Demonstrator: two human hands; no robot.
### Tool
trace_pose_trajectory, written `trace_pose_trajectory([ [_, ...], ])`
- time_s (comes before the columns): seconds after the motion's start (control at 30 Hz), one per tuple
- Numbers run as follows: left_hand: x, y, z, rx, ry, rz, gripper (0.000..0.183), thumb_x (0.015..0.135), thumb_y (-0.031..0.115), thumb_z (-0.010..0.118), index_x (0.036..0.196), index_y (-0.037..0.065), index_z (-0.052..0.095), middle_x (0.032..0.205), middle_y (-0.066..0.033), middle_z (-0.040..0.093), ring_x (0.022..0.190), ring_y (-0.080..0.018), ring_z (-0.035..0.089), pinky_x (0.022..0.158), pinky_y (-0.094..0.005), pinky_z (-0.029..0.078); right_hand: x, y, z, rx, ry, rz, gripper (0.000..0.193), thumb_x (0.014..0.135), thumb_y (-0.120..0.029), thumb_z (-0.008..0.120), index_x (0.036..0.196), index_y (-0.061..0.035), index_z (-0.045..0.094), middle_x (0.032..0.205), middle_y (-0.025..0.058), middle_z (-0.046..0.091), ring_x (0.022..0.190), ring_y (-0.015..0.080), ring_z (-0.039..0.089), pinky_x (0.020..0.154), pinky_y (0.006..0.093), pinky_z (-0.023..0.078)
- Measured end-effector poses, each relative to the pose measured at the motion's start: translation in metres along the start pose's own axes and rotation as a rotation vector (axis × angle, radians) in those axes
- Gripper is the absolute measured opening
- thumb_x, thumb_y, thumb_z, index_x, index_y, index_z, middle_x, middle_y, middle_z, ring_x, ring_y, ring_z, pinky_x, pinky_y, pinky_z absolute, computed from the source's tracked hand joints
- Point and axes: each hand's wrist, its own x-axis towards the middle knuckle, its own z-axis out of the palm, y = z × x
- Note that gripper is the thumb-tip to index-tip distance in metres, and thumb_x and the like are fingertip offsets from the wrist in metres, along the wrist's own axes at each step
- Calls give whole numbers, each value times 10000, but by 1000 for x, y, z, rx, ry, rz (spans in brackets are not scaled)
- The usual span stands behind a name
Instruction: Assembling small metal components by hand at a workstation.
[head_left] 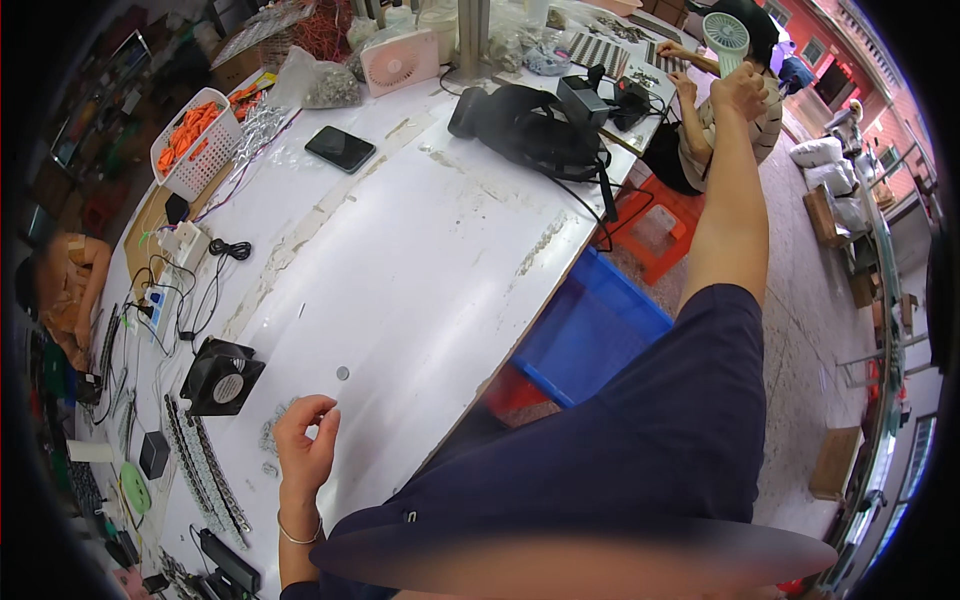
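Note:
My right arm stretches far forward past the table's right edge. At its end, my right hand [738, 95] is closed around the handle of a small pale-green handheld fan [726, 36], held upright with its round grille on top. My left hand [306, 445] is over the near part of the white table [400, 260], its fingers curled and thumb near the index finger; whether anything is between them I cannot make out. Beside it lie small grey pieces [269, 436], partly hidden by the hand. A small grey disc [342, 373] lies just beyond its fingertips.
A black box fan [222, 377] and metal strips [203, 470] are at the left. Farther off are a phone [340, 148], a white basket [205, 150] of orange items, a pink fan [400, 62] and a black bag [530, 130]. A blue crate [590, 325] and co-worker [700, 140] are to the right.

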Motion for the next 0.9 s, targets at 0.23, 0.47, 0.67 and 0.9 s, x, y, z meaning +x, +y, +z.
trace_pose_trajectory([
  [0.23,10,12,11,76,-8,-22,81,810,-19,635,891,-17,630,807,-62,633,701,-103,584,665,-235,482,5,0,40,-15,40,1,436,794,-232,616,1204,-121,517,1269,122,519,1194,337,478,960,485,405],
  [0.47,33,11,23,68,-30,-30,80,819,-21,632,899,-20,629,809,-61,635,701,-101,581,664,-230,476,9,-5,67,-59,68,-56,947,504,-622,827,1212,-79,508,1244,112,528,1196,322,466,947,494,396],
  [0.67,38,11,30,60,-52,-49,81,824,-14,633,905,-22,632,814,-64,640,703,-102,581,667,-229,480,13,-6,73,-87,60,-54,939,503,-635,820,1203,-88,517,1232,106,538,1195,318,471,954,482,396],
  [0.9,43,6,29,57,-70,-45,82,828,-13,631,909,-20,636,823,-63,646,709,-101,586,674,-231,484,8,-7,77,34,54,3,542,725,-277,653,1229,-149,503,1295,128,506,1231,343,446,998,469,381],
])
